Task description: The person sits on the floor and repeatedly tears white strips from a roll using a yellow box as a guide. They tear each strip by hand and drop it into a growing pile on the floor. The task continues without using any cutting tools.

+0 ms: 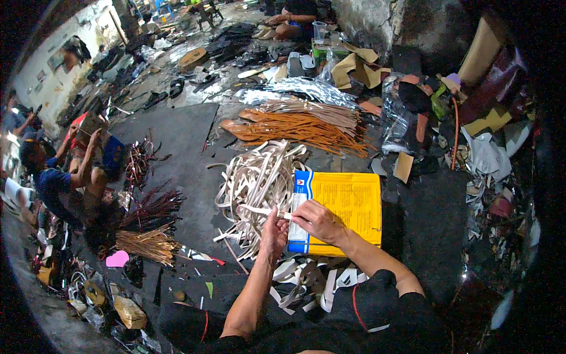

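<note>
Between my two hands runs a white flat strap [257,209], its end pinched at the left edge of a yellow box [345,206]. The fingers of my right hand [318,221] are closed on the strap above the box's blue and white side. My left hand [276,233] is just left of it, thumb up and fingers curled around the same strap. A tangled heap of white straps [259,171] lies beyond and left of my hands. Shorter white strips [327,289] are scattered on the near side of the box.
Bundles of orange-brown strips [295,127] and silvery strips [306,88] lie beyond the box. At left, a co-worker [59,177] sits near dark red strips [156,206] and a tan bundle [147,243]. Scraps and a plastic bag [395,118] crowd the right, below a wall [377,23].
</note>
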Tool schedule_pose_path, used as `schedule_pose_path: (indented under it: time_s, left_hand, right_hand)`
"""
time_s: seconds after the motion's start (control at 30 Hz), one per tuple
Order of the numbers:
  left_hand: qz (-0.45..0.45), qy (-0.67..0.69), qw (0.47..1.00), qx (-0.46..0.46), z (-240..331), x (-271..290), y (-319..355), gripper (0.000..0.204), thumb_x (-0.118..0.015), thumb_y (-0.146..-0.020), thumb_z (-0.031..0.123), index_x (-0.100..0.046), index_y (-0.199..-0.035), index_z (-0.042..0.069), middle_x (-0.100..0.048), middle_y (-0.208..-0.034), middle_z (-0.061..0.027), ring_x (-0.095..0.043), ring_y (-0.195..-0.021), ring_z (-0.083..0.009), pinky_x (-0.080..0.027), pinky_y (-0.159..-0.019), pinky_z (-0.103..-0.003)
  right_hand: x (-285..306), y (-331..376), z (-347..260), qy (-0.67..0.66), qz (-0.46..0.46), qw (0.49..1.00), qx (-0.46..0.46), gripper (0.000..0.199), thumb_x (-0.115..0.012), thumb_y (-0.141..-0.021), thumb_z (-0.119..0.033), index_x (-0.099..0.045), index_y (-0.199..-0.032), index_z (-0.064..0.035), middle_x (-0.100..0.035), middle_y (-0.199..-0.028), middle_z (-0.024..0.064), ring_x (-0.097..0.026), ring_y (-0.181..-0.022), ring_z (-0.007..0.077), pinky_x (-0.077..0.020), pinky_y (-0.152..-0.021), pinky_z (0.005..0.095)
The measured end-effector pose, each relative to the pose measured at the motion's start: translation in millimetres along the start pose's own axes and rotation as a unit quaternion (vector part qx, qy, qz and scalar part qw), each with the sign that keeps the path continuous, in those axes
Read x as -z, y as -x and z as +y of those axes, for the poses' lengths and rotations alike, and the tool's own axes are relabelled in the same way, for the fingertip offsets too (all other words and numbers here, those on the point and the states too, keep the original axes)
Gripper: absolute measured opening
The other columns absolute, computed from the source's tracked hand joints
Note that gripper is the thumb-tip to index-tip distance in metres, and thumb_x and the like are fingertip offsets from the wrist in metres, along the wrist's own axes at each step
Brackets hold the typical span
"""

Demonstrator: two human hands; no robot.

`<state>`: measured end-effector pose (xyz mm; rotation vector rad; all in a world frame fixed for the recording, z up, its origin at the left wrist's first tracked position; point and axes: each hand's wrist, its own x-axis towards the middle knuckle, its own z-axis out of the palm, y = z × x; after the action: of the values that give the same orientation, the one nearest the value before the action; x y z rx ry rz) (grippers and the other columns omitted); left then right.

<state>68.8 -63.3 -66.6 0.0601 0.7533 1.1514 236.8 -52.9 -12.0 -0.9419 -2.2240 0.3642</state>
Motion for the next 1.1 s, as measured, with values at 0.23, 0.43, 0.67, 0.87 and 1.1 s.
schedule_pose_path:
  time_s: [0.23,0.43,0.67,0.87,1.1]
  left_hand:
    - [0.049,-0.423,0.896,-0.127,2.3,-4.5,7.2,0.033,-0.067,-0.088,0.036,-0.057,-0.072,0.008,-0.051,-0.064,0.0038,-0.04,-0.058,-0.0056,-0.031,-0.051,-0.023]
    - [0.052,-0.31,0.948,-0.053,4.3,-8.4,12.1,0.024,-0.066,-0.088,0.027,-0.056,-0.073,0.011,-0.047,-0.061,0.0067,-0.036,-0.051,-0.0036,-0.026,-0.047,-0.022]
    - [0.048,-0.233,0.97,-0.043,1.9,3.7,-4.7,0.02,-0.067,-0.088,0.023,-0.06,-0.082,0.005,-0.054,-0.066,0.0033,-0.041,-0.052,-0.0028,-0.029,-0.047,-0.018]
    - [0.069,-0.23,0.969,-0.05,7.2,8.1,-7.2,0.023,-0.067,-0.088,0.025,-0.06,-0.082,0.005,-0.054,-0.068,0.0027,-0.041,-0.054,-0.0031,-0.03,-0.048,-0.018]
    - [0.08,-0.258,0.961,-0.06,6.5,25.8,-16.7,0.023,-0.068,-0.087,0.026,-0.061,-0.083,0.004,-0.056,-0.069,0.0012,-0.043,-0.055,-0.0038,-0.031,-0.049,-0.019]
  right_hand:
    - [0.2,1.8,-0.3,-0.012,0.0,0.999,-0.03,0.012,-0.066,-0.083,-0.014,-0.063,-0.085,-0.0023,-0.06,-0.084,0.0118,-0.059,-0.082,0.0304,-0.0499,-0.076,0.0386]
    - [-0.2,10.9,1.4,0.013,0.008,1.0,-0.025,0.011,-0.067,-0.08,-0.012,-0.063,-0.085,-0.0032,-0.057,-0.079,0.0105,-0.058,-0.079,0.0281,-0.05,-0.071,0.0368]
    - [3.5,6.7,1.9,0.03,-0.006,0.999,-0.018,0.011,-0.067,-0.08,-0.011,-0.063,-0.086,-0.0028,-0.057,-0.08,0.0093,-0.058,-0.079,0.0275,-0.0499,-0.073,0.0363]
    - [-2.4,2.1,3.6,0.019,-0.001,1.0,-0.014,0.014,-0.071,-0.076,-0.007,-0.066,-0.088,-0.0031,-0.06,-0.083,0.0088,-0.058,-0.077,0.026,-0.0493,-0.068,0.0355]
    - [-4.8,-0.3,6.7,0.026,0.0,1.0,-0.002,0.012,-0.071,-0.076,-0.006,-0.065,-0.086,-0.0034,-0.059,-0.08,0.009,-0.058,-0.075,0.0262,-0.049,-0.067,0.036]
